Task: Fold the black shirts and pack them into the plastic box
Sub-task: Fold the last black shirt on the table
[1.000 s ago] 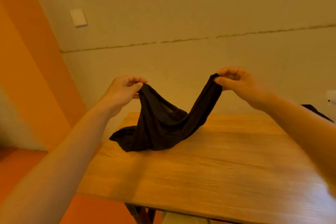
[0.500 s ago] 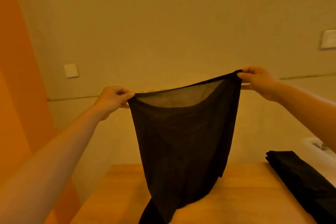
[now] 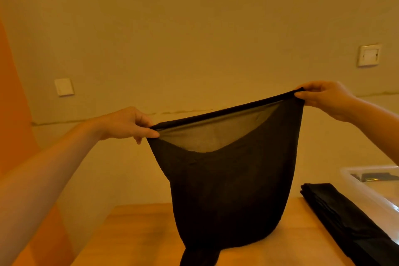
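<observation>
Orange wall (image 3: pixel 13 136) fills the far left edge, and next to it a cream wall (image 3: pixel 194 28) spans the background with a white switch plate (image 3: pixel 64 86) low on its left part. Reaching in from the near left, the left hand (image 3: pixel 127 124) pinches one end of a black shirt (image 3: pixel 226 179), thumb and curled fingers closed narrowly on the hem. That hem runs as a taut, rolled edge, rising toward the right, and the sheer cloth hangs below it as a pouch with a paler single layer showing just under the rim. Its lower end trails down onto the wooden table (image 3: pixel 140 237) and passes out of view at the near edge. At the higher right end, the right hand (image 3: pixel 323 99) holds the other corner of the hem, fingers curled tightly around the fabric. Above that hand, on the cream wall, sits a second white switch plate (image 3: pixel 369 55). On the right part of the table lies a folded black shirt (image 3: pixel 345 222), flat and running from far to near. Just beside it, further right, stands the clear plastic box (image 3: pixel 367 190), with something dark showing inside that cannot be made out.
</observation>
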Action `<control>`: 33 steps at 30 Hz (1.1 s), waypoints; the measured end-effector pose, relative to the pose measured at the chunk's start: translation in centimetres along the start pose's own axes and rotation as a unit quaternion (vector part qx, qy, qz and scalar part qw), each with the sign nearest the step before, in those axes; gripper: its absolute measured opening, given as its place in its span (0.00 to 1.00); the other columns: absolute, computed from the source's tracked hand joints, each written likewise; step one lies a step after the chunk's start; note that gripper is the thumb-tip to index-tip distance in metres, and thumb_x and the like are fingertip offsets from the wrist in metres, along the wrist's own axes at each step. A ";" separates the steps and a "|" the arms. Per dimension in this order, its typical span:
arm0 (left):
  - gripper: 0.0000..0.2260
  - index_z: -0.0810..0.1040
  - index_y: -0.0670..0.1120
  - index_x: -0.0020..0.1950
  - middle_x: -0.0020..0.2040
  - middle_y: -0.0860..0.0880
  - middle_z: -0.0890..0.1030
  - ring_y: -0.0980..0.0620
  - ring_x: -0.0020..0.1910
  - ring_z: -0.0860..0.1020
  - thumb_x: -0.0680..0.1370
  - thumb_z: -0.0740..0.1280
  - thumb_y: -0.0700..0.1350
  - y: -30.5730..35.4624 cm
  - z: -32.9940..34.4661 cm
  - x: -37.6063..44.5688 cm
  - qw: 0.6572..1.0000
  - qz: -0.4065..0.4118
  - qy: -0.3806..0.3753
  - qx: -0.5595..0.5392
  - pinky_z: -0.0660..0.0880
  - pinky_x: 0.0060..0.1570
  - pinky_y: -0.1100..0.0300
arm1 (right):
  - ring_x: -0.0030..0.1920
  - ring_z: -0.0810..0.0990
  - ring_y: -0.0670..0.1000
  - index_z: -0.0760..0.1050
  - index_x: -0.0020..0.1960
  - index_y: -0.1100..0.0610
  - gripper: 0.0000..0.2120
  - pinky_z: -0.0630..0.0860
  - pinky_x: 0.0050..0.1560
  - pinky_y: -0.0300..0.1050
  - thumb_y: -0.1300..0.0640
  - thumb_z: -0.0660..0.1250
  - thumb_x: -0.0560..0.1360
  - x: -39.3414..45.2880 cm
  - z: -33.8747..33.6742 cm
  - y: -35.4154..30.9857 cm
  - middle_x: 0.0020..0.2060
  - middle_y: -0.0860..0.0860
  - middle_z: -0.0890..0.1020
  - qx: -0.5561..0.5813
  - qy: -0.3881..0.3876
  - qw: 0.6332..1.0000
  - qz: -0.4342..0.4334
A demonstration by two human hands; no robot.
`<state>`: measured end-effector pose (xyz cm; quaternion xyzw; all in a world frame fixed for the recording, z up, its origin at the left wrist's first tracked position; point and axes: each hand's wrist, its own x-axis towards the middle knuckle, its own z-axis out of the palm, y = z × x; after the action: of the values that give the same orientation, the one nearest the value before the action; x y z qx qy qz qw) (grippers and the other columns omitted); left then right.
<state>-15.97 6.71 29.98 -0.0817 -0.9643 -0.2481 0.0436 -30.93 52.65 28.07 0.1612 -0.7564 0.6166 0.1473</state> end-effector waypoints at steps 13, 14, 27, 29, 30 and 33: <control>0.23 0.85 0.48 0.41 0.45 0.45 0.82 0.50 0.46 0.81 0.55 0.82 0.61 -3.0 2.4 -2.0 0.895 0.111 0.051 -0.428 0.81 0.44 0.58 | 0.50 0.81 0.53 0.78 0.55 0.65 0.10 0.81 0.44 0.39 0.64 0.69 0.74 -1.0 0.6 3.4 0.53 0.59 0.81 -0.007 0.023 0.998 0.055; 0.23 0.86 0.48 0.42 0.44 0.45 0.82 0.50 0.45 0.81 0.55 0.81 0.62 -2.9 2.2 -2.0 0.895 0.105 0.055 -0.429 0.81 0.43 0.59 | 0.49 0.81 0.52 0.77 0.55 0.65 0.10 0.81 0.41 0.36 0.65 0.68 0.74 -1.1 0.9 3.4 0.52 0.59 0.80 -0.009 0.021 0.998 0.056; 0.01 0.84 0.50 0.44 0.43 0.53 0.83 0.57 0.45 0.78 0.73 0.74 0.45 -6.1 2.7 -0.8 0.968 -0.061 0.244 0.020 0.71 0.40 0.65 | 0.47 0.81 0.48 0.79 0.48 0.58 0.04 0.76 0.41 0.36 0.63 0.68 0.75 -1.9 2.3 3.7 0.46 0.53 0.82 -0.078 -0.003 0.996 0.035; 0.02 0.83 0.48 0.43 0.41 0.52 0.82 0.57 0.42 0.77 0.72 0.74 0.45 -6.1 3.1 -0.4 0.955 -0.072 0.289 0.020 0.69 0.38 0.65 | 0.48 0.82 0.50 0.80 0.48 0.58 0.04 0.77 0.42 0.37 0.62 0.69 0.74 -1.8 2.7 3.7 0.46 0.54 0.83 -0.084 -0.008 0.996 0.031; 0.03 0.83 0.47 0.42 0.40 0.52 0.81 0.57 0.41 0.76 0.72 0.75 0.45 -6.1 3.3 -0.3 0.949 -0.075 0.304 0.022 0.69 0.37 0.65 | 0.48 0.82 0.51 0.80 0.48 0.57 0.03 0.78 0.41 0.36 0.62 0.69 0.74 -1.8 2.8 3.6 0.46 0.54 0.83 -0.085 -0.010 0.996 0.030; 0.06 0.81 0.44 0.40 0.39 0.50 0.79 0.51 0.40 0.76 0.72 0.75 0.45 -6.5 3.7 0.1 0.945 -0.078 0.316 0.041 0.69 0.35 0.61 | 0.45 0.82 0.50 0.80 0.47 0.57 0.03 0.78 0.36 0.30 0.62 0.69 0.75 -1.9 3.1 3.4 0.45 0.53 0.83 -0.091 -0.013 0.995 0.028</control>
<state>-17.38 2.96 23.70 0.0785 -0.9136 -0.2239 0.3301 -30.76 50.34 23.66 0.1345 -0.8153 0.5470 0.1342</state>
